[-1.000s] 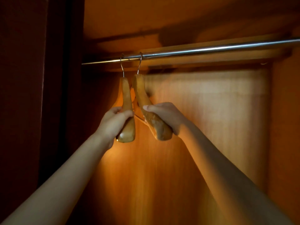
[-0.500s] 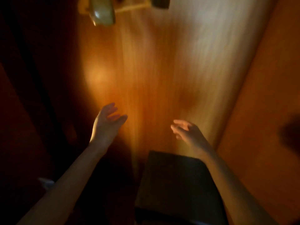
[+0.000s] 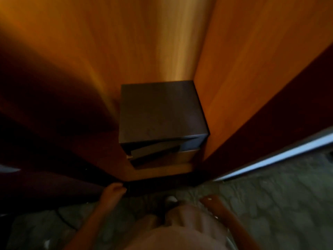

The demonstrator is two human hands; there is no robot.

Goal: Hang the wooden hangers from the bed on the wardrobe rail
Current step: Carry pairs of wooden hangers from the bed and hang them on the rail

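One camera only, worn on the person's head, tipped steeply down into the bottom of the wardrobe. It looks almost straight onto a dark box in the right corner, fairly near, with carpet and the wearer's body along the lower edge. The picture is blurred.

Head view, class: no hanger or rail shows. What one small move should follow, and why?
Probably turn toward the bed for a hanger. The left hand hangs open and empty by the bottom edge of the wardrobe, the right hand is too blurred to read, and only a dark box and carpet lie ahead.
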